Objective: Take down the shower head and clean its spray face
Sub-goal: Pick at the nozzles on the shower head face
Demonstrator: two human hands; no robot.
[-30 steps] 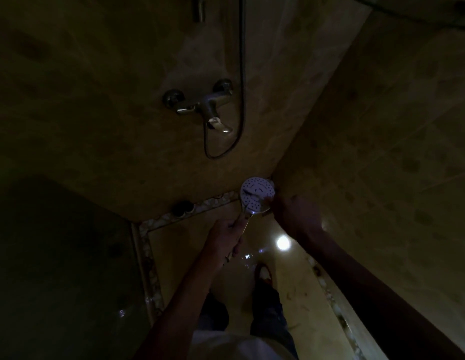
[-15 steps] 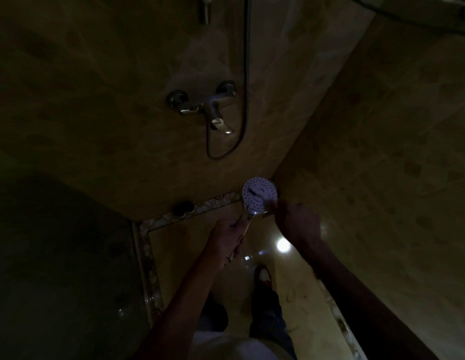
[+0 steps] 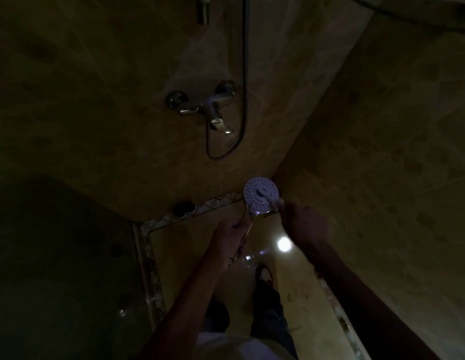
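Note:
The scene is very dark. A round white shower head (image 3: 261, 194) with a dotted spray face points up at me, low in the corner of the stall. My left hand (image 3: 232, 236) is closed around its handle just below the head. My right hand (image 3: 302, 224) is at the head's lower right rim and holds a thin tool, likely a small brush, whose tip lies across the spray face. The tool is too dim to name with certainty. The dark hose (image 3: 244, 100) runs up the wall.
A chrome mixer tap (image 3: 208, 107) sits on the tiled back wall above the hands. A dark round object (image 3: 184, 209) lies on the pebble border at the wall's foot. A bright light reflection (image 3: 284, 244) shines on the wet floor. My legs stand below.
The shower head and both hands have shifted slightly up and right in view. The tool's tip now reaches across the spray face toward its middle.

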